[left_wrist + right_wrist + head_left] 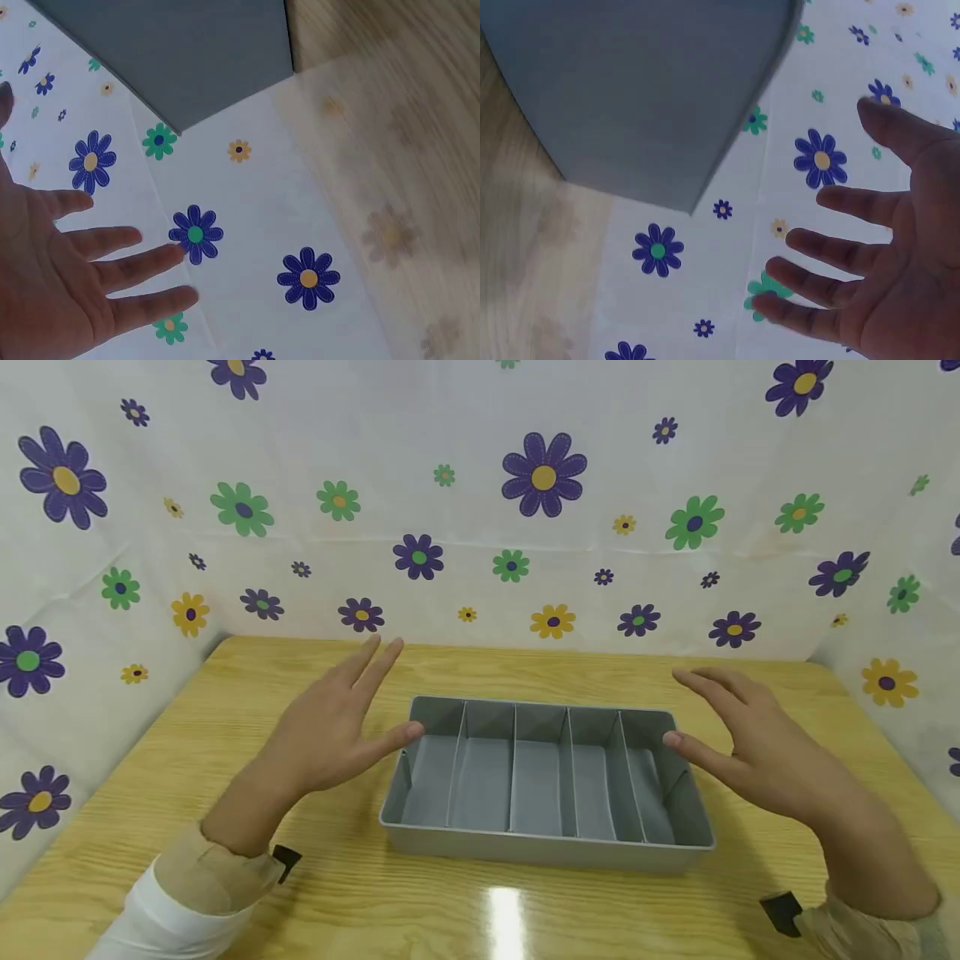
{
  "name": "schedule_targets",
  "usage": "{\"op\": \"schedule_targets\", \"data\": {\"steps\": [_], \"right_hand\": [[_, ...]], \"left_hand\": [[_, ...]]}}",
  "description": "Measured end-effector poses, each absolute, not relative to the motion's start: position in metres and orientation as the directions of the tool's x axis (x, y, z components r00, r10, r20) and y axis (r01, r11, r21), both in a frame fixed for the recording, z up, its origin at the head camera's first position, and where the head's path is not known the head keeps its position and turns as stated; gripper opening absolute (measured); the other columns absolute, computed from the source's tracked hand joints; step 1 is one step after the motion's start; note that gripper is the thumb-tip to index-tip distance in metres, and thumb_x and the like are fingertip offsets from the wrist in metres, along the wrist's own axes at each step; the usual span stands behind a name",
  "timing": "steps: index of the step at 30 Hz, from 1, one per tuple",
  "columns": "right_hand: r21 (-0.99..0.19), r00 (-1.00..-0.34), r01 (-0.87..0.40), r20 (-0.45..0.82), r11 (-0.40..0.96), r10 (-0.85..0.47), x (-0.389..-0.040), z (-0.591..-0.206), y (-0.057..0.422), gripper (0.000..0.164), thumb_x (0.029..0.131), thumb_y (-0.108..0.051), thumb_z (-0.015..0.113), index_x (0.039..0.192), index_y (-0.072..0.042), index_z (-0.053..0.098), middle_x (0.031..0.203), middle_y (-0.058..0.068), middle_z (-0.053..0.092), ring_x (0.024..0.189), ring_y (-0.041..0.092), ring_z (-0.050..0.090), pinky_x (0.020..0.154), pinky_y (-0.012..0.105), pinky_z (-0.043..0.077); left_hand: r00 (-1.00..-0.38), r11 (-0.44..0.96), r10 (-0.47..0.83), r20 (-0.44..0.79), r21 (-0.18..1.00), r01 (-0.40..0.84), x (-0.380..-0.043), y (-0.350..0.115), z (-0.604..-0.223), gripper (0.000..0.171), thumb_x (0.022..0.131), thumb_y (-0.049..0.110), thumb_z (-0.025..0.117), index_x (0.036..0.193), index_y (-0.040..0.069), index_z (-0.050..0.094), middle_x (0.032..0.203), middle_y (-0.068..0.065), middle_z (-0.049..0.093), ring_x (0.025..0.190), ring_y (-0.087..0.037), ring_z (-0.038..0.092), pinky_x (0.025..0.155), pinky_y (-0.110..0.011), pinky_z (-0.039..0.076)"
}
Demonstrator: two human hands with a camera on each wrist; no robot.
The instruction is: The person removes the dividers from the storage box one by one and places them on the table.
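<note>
A grey rectangular tray (547,852) with thin dividers and several long compartments sits on the wooden table, nothing lying in them. My left hand (322,727) hovers at the tray's left end, fingers spread, its thumb overlapping the rim in the head view. At the opposite end my right hand (765,743) is held up the same way, thumb over the right rim. In the left wrist view the left hand (52,277) has straight fingers beside the tray's end wall (180,60). The right wrist view shows the right hand (900,262) spread near the grey wall (630,90).
The tray stands on a light wood-grain table (360,902) with a bright reflection at its front. A white cloth (465,427) printed with purple, green and yellow flowers rises behind the table and along both sides.
</note>
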State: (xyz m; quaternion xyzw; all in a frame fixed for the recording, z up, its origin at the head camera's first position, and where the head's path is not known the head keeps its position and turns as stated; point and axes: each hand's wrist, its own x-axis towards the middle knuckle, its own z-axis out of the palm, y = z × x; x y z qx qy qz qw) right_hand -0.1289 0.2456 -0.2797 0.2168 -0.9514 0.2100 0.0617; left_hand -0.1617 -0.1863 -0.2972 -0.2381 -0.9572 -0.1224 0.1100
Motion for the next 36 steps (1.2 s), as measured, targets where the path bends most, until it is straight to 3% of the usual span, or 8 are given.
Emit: {"op": "schedule_targets", "data": {"steps": [4, 8, 11, 15, 23, 30, 36], "right_hand": [[-0.392, -0.896, -0.443, 0.235, 0.806, -0.377, -0.126, -0.282, 0.236, 0.055, 0.09, -0.043, 0.056, 0.137, -0.019, 0.041, 0.129, 0.004, 0.047, 0.103, 0.022, 0.051, 0.081, 0.046, 0.049], [-0.406, -0.897, -0.441, 0.177, 0.8, -0.404, -0.123, -0.283, 0.228, 0.05, 0.091, -0.043, 0.054, 0.13, -0.011, 0.05, 0.103, -0.005, 0.061, 0.08, 0.009, 0.054, 0.065, 0.032, 0.051], [-0.419, -0.896, -0.432, 0.096, 0.799, -0.434, -0.123, -0.285, 0.222, 0.053, 0.091, -0.045, 0.053, 0.127, -0.006, 0.051, 0.088, -0.01, 0.061, 0.075, 0.006, 0.053, 0.061, 0.029, 0.049], [-0.44, -0.888, -0.409, -0.008, 0.799, -0.459, -0.124, -0.291, 0.215, 0.06, 0.089, -0.045, 0.055, 0.13, -0.002, 0.047, 0.086, -0.01, 0.062, 0.071, 0.004, 0.053, 0.06, 0.027, 0.049], [-0.452, -0.859, -0.42, -0.082, 0.787, -0.506, -0.123, -0.3, 0.206, 0.061, 0.084, -0.033, 0.066, 0.13, 0.003, 0.046, 0.078, -0.012, 0.06, 0.06, 0.004, 0.05, 0.053, 0.025, 0.048], [-0.459, -0.837, -0.468, -0.044, 0.755, -0.545, -0.122, -0.304, 0.201, 0.071, 0.084, -0.033, 0.066, 0.134, 0.009, 0.036, 0.071, -0.014, 0.057, 0.054, 0.001, 0.047, 0.05, 0.024, 0.047], [-0.481, -0.841, -0.449, -0.056, 0.753, -0.538, -0.122, -0.307, 0.199, 0.073, 0.084, -0.029, 0.066, 0.136, 0.01, 0.031, 0.064, -0.013, 0.053, 0.052, 0.003, 0.047, 0.05, 0.024, 0.047]], "left_hand": [[-0.888, 0.841, 0.44, 0.134, 0.284, 0.46, -0.156, -0.181, -0.296, 0.083, 0.085, 0.069, 0.039, 0.148, 0.029, 0.001, 0.151, -0.009, 0.022, 0.126, -0.032, 0.037, 0.093, -0.056, 0.042], [-0.872, 0.778, 0.487, 0.057, 0.424, 0.463, -0.153, -0.176, -0.295, 0.082, 0.088, 0.064, 0.042, 0.148, 0.017, 0.01, 0.149, -0.009, 0.027, 0.111, -0.025, 0.053, 0.094, -0.048, 0.044], [-0.868, 0.717, 0.497, 0.005, 0.56, 0.414, -0.153, -0.175, -0.295, 0.075, 0.092, 0.05, 0.047, 0.147, 0.011, 0.015, 0.148, -0.011, 0.029, 0.101, -0.023, 0.059, 0.073, -0.04, 0.055], [-0.88, 0.642, 0.461, -0.115, 0.727, 0.242, -0.155, -0.177, -0.298, 0.066, 0.093, 0.028, 0.047, 0.147, 0.009, 0.015, 0.147, -0.015, 0.028, 0.1, -0.026, 0.059, 0.045, -0.036, 0.053], [-0.859, 0.408, 0.448, -0.25, 0.912, -0.053, -0.165, -0.179, -0.31, 0.071, 0.085, 0.012, 0.053, 0.146, 0.015, 0.018, 0.15, -0.01, 0.021, 0.116, -0.037, 0.045, 0.056, -0.049, 0.055], [-0.83, 0.314, 0.48, -0.285, 0.939, -0.141, -0.172, -0.184, -0.316, 0.084, 0.078, 0.004, 0.055, 0.147, 0.027, 0.013, 0.151, -0.006, 0.018, 0.115, -0.039, 0.045, 0.061, -0.054, 0.054], [-0.821, 0.296, 0.5, -0.278, 0.945, -0.139, -0.172, -0.185, -0.317, 0.088, 0.077, -0.002, 0.054, 0.147, 0.03, 0.011, 0.151, -0.009, 0.017, 0.112, -0.039, 0.047, 0.06, -0.055, 0.053]]}}
